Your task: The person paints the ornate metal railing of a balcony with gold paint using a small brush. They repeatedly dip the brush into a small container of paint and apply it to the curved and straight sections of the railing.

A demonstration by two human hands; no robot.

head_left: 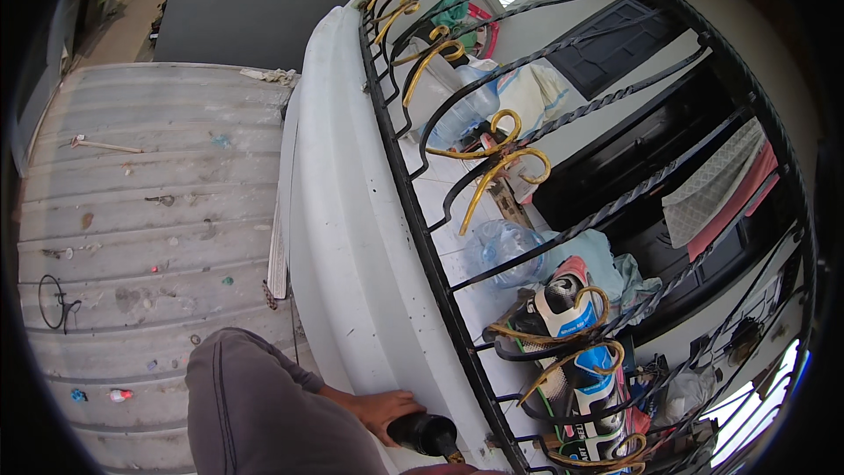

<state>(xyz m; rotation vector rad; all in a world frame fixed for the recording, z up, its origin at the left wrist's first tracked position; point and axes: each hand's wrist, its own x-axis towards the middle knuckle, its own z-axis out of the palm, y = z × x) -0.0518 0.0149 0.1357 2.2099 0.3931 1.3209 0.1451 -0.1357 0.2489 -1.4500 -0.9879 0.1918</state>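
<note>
Evidently Holding: Left Hand on a Black Bottle Beside the Railing

Near the lower edge, the left hand point(384, 411) is closed around one end of the black bottle point(422, 434), its fingers bent over the dark side. A brownish tip shows at the bottle's lower end. The bottle lies tilted above the white ledge point(338, 211), close to the foot of the railing; whether it touches the ledge cannot be told. A grey sleeve point(255, 405) covers the bent arm. The right hand is out of view, so its state cannot be told.

Next comes the black iron railing point(411, 185), trimmed with gold scrolls point(501, 158). Behind its bars, printed packages point(565, 301) are piled near a clear plastic jug point(505, 246), with a second jug point(473, 113) farther along. Beyond them, a grey patterned cloth and a pink cloth point(734, 215) hang before black doors point(620, 154).

Left of the ledge spreads a ridged roof point(167, 242), littered with scraps, a stick point(110, 146) and a dark ring point(40, 299). Past it stands a dark grey panel point(255, 13).
</note>
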